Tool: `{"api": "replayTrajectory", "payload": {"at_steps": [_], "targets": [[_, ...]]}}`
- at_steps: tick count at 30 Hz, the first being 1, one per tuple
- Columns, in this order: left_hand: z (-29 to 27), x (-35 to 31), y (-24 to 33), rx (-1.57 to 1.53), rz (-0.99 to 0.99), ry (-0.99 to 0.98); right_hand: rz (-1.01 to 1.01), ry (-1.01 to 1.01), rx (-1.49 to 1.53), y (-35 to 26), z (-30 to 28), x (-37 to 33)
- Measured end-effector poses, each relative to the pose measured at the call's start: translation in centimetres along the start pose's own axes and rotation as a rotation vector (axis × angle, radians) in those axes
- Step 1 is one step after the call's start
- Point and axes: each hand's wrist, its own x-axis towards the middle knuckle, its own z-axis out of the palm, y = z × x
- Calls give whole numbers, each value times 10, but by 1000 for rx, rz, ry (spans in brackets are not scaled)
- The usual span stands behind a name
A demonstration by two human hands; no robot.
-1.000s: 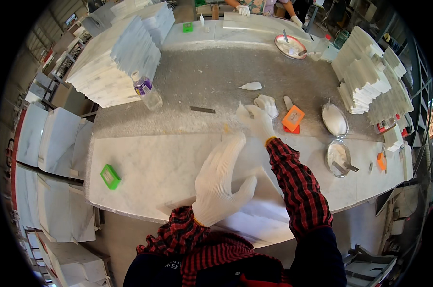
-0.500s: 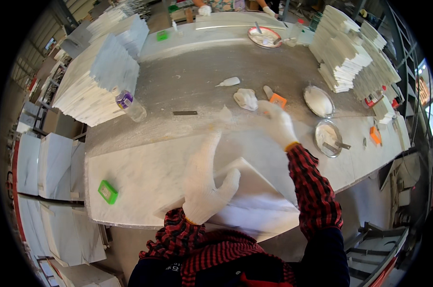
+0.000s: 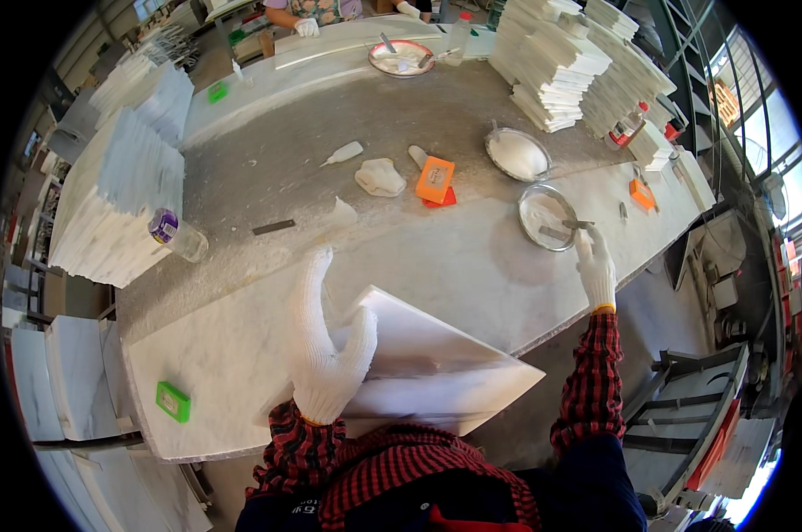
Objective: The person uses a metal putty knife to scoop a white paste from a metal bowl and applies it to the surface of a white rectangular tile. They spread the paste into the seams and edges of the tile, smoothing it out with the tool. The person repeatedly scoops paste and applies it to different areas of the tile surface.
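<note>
My left hand (image 3: pixel 323 350), in a white knit glove, is open, with fingers stretched out and the thumb apart. It lies at the left edge of a tilted pale marble slab (image 3: pixel 436 355), the thumb over the slab's face. Off to the right, my gloved right hand (image 3: pixel 597 270) has its fingers closed at the handle of a metal scraper (image 3: pixel 580 224). The scraper's handle crosses the rim of a metal bowl (image 3: pixel 525 232) holding white paste, where another flat blade (image 3: pixel 556 233) also lies.
Orange block (image 3: pixel 435 179), crumpled white cloth (image 3: pixel 381 178), white squeeze bottle (image 3: pixel 343 153) and dark metal strip (image 3: pixel 273 227) lie mid-table. A bowl of white powder (image 3: pixel 518 155) stands beyond. Stone stacks (image 3: pixel 117 195) flank the table; a co-worker's gloved hand (image 3: pixel 306 27) is opposite.
My right hand has moved from beside the orange block to the scraper in the paste bowl. The block now shows plainly atop a red piece. The view has swung right; my left hand stays by the slab.
</note>
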Motion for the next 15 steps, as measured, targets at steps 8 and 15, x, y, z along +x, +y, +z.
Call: {"api": "replayTrajectory", "payload": {"at_steps": [8, 15], "targets": [[2, 3, -2, 6, 53, 30, -114, 13, -344, -5, 35, 23], [0, 1, 2, 26, 21, 20, 34, 46, 43, -6, 24, 17]]}}
